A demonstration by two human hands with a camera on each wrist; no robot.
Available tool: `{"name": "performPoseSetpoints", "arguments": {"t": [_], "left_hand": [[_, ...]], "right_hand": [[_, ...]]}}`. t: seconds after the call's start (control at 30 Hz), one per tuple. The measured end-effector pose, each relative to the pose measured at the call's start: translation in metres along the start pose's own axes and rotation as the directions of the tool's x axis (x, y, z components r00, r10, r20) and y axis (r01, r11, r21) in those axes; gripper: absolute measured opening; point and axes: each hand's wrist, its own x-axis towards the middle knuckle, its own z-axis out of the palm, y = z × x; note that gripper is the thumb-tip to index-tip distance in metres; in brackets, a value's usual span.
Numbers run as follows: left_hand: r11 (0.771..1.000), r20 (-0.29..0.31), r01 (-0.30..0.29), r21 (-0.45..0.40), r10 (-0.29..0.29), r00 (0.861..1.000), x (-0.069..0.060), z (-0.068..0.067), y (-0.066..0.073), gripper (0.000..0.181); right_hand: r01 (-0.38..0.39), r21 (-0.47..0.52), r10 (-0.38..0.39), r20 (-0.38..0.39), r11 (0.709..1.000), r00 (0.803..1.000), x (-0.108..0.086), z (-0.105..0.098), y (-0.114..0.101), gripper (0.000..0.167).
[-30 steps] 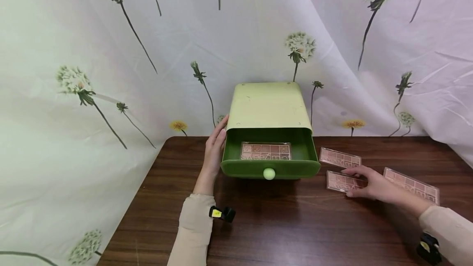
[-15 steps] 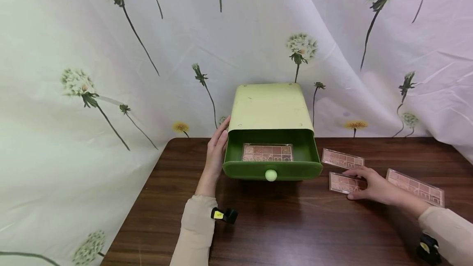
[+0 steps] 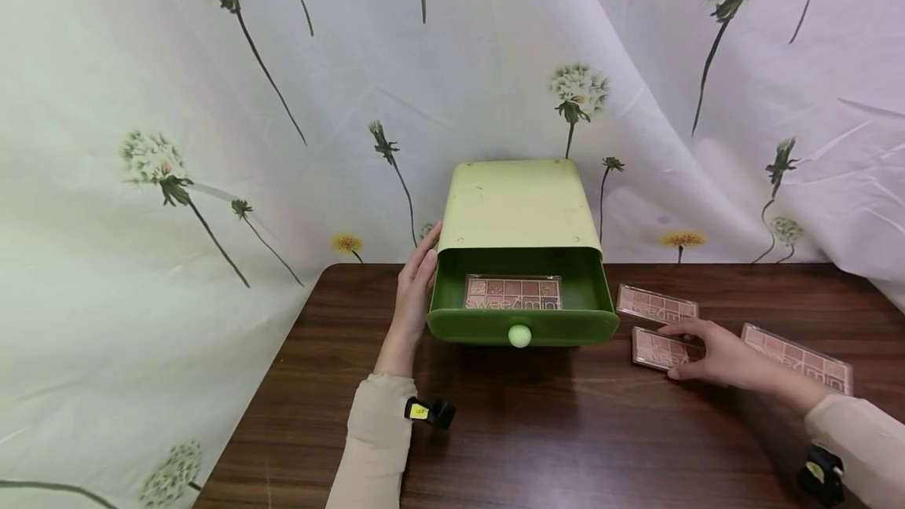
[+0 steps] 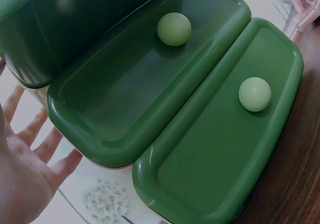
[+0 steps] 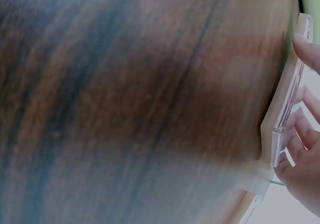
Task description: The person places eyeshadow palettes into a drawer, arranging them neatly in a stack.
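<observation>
A light green cabinet [image 3: 519, 203] has its dark green top drawer [image 3: 467, 327] pulled out, with a clear-lidded palette [image 3: 512, 291] lying inside. My left hand [image 3: 412, 293] rests along the cabinet's left side, fingers extended; the left wrist view shows that hand [image 4: 32, 171] with fingers spread beside the drawers. Right of the cabinet, my right hand [image 3: 724, 356] pinches a palette [image 3: 654, 349] between thumb and fingers, its near edge looking slightly raised. In the right wrist view the hand [image 5: 305, 159] grips the palette [image 5: 287, 98] by its edges.
Behind the held palette lies another palette [image 3: 654, 304], and a further one [image 3: 799, 356] lies to the right beyond my right hand. Two lower drawer fronts with round knobs [image 4: 174, 29] show in the left wrist view. A flowered cloth [image 3: 495, 61] hangs behind the brown table [image 3: 495, 430].
The palette under my right hand has lifted slightly, with more of its near edge showing. My left hand stays at the cabinet's side. The head view has shifted a little.
</observation>
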Motion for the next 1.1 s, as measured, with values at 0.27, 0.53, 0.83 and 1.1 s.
{"name": "performPoseSetpoints", "arguments": {"t": [0.27, 0.53, 0.83, 1.1], "left_hand": [[1.000, -0.001, 0.001, -0.003, -0.001, 1.000, 0.000, 0.001, 0.001, 0.050], [1.000, -0.005, 0.003, -0.010, -0.003, 1.000, 0.001, 0.002, 0.000, 0.050], [1.000, -0.008, -0.005, -0.004, 0.005, 1.000, 0.001, 0.003, 0.001, 0.051], [1.000, -0.003, -0.001, -0.002, 0.001, 1.000, 0.000, 0.003, 0.002, 0.051]], "right_hand": [[-0.048, 0.009, 0.048, 0.016, 0.999, 0.999, -0.002, -0.007, -0.007, 0.064], [-0.062, 0.045, 0.062, 0.002, 0.997, 0.998, -0.005, -0.017, -0.017, 0.061], [-0.092, 0.105, 0.098, -0.058, 0.990, 0.993, -0.011, -0.030, -0.030, 0.051], [-0.069, 0.128, 0.087, -0.147, 0.989, 0.985, -0.016, -0.034, -0.044, 0.047]]}}
